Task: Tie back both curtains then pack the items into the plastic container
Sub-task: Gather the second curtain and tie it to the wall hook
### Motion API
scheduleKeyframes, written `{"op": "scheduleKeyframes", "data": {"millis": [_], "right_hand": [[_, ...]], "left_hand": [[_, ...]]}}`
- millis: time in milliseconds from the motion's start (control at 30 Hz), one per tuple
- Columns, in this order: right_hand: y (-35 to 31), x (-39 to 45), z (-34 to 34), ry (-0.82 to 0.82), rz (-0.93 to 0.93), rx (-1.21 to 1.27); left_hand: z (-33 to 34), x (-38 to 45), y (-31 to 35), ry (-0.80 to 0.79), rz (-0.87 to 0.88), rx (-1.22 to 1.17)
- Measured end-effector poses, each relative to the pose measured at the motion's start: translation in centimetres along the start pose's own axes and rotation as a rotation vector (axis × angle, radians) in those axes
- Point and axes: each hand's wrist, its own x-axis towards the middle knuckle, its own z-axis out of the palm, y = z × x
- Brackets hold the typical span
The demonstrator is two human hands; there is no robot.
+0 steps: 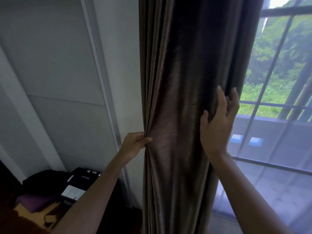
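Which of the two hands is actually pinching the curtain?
The left hand, at the brown curtain's wall-side edge, pinches a fold. The right hand, by the window, lies against the cloth with fingers spread.

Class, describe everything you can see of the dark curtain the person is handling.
The curtain is dark brown, with a satiny sheen, hanging in deep vertical folds between a white wall and the window. It is drawn into a column, and no tie-back is visible. The left hand pinches its left edge, puckering the fabric; the right hand lies with spread fingers on its right edge. Its top and hem are out of frame.
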Motion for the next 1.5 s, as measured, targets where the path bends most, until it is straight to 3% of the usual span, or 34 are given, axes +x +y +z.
{"op": "scheduleKeyframes", "data": {"millis": [333,667,933,1267,1500], "right_hand": [[3.7,-6.2,2.6,-0.291,0.049,0.027],[0.0,-13.2,6.2,-0.574,0.008,0.096],[-1.2,-15.7,8.7,-0.606,0.006,0.107],[-0.9,-18.9,9.4,-0.735,-0.109,-0.105],[-0.2,-19.5,9.6,-0.836,-0.200,-0.370]], "left_hand": [[0.0,0.2,0.5,-0.015,-0.042,-0.009],[-0.1,0.1,0.6,0.004,-0.086,-0.023],[0.2,-0.7,0.8,-0.025,-0.099,-0.030],[-0.3,-1.5,0.9,-0.117,-0.127,-0.065],[0.5,-2.1,0.7,-0.051,-0.059,-0.043]]}}
